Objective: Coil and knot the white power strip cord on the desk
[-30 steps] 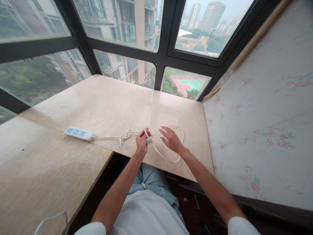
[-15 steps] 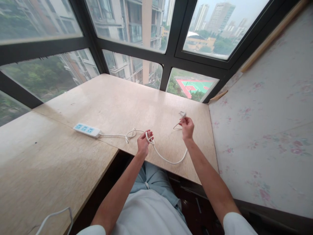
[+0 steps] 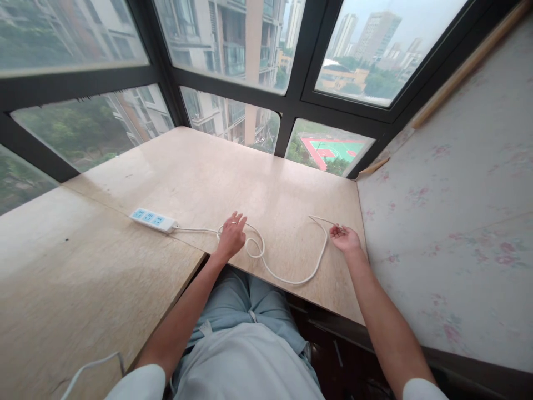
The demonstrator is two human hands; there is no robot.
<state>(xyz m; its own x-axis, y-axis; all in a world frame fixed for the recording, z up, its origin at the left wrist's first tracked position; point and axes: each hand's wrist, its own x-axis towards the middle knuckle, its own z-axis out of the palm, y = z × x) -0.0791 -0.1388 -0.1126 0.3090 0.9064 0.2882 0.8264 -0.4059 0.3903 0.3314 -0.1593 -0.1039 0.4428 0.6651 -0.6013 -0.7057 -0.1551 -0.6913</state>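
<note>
Power strip [image 3: 153,220]: I log it flat on the tabletop [image 3: 250,172], sockets up, left of both hands; its weight probably anchors that end of the cord.
White cord [image 3: 296,283]: leaves the strip, passes the left hand [image 3: 234,236], curls in a small loop just right of it, then bends wide near the front edge; slack likely explains the curves.
Left-hand grip: back uppermost over the cord, fingers spread; I cannot tell whether any cord is pinched. Position suggests steadying.
Right-hand grip: the right hand [image 3: 345,236] has curled fingers, grasping the cord's far stretch, as I judge it; I cannot make out a plug.
Hand spacing: well apart, presumably to separate the cord's bends.
</note>
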